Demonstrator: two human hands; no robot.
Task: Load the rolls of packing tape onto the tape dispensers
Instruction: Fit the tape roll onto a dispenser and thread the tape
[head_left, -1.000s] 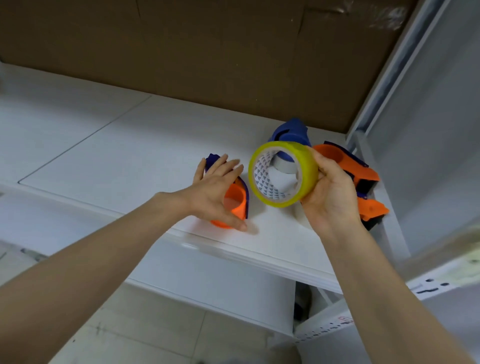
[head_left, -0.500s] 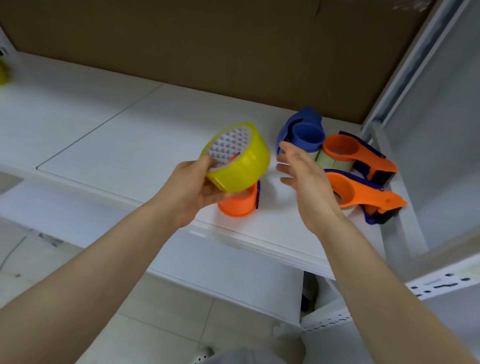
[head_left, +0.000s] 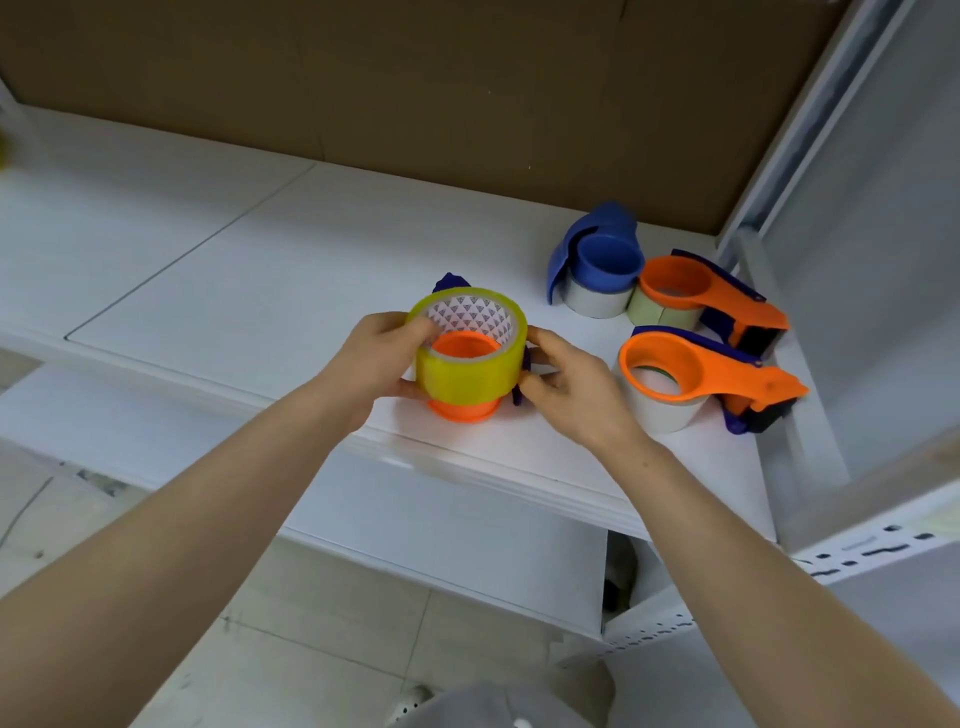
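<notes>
Yellow tape roll (head_left: 470, 376) in left hand (head_left: 374, 364) grip, over orange dispenser (head_left: 462, 408) in right hand (head_left: 571, 389) grip

Both hands held the yellow tape roll (head_left: 470, 376), bare forearms extended toward it from below.
Left hand (head_left: 376, 364) gripped the roll's left side, thumb on its top rim, fingers curled underneath; right hand (head_left: 571, 387) clasped its right side, thumb and curled fingertips touching.
</notes>
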